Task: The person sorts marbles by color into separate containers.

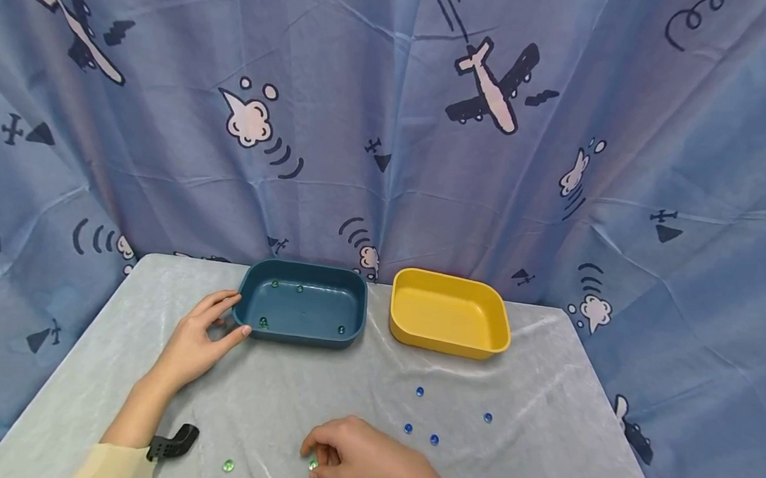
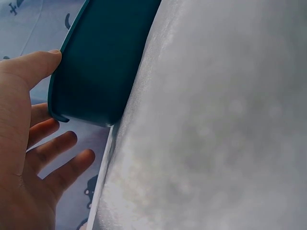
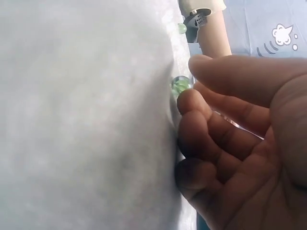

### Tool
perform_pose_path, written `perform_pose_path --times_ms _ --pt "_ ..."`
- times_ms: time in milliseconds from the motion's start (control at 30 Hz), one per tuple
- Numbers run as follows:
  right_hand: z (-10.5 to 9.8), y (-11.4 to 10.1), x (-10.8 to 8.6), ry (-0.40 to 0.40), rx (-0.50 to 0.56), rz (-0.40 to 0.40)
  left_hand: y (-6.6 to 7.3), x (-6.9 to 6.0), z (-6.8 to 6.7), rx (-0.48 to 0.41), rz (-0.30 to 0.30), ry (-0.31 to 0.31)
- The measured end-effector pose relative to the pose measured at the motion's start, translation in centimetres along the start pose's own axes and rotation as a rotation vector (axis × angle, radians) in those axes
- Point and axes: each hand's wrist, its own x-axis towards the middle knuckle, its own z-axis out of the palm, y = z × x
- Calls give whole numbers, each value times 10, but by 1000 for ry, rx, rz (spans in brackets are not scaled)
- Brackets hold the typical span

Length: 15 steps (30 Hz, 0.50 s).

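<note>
My left hand (image 1: 192, 348) rests at the left end of a dark blue bin (image 1: 302, 340). Its thumb touches the rim near the front corner, and the fingers lie loosely along the end, as the left wrist view (image 2: 96, 62) also shows. Several green marbles (image 1: 299, 289) lie inside this bin. Low in the head view, my right hand (image 1: 366, 453) has its thumb and curled forefinger around a green glass marble (image 3: 181, 85) at the cloth. The remaining fingers of that hand are curled. Another green marble (image 1: 228, 466) lies on the cloth between the hands.
A yellow bin (image 1: 449, 345) stands right of the blue one, with nothing visible in it. Several blue marbles (image 1: 434, 440) are scattered on the grey cloth (image 1: 541, 413) before it. A patterned curtain (image 1: 336, 125) hangs behind the table.
</note>
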Motion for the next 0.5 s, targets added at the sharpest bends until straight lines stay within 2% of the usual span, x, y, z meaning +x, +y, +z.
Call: perform_pose_path --times_ms 133,400,500 --pt "2 1 1 0 4 29 0 1 -1 -2 0 -2" --pt "2 0 2 15 -169 -24 0 1 -1 7 -2 -8" --pt "1 0 2 13 -190 -34 0 1 0 5 -4 -7"
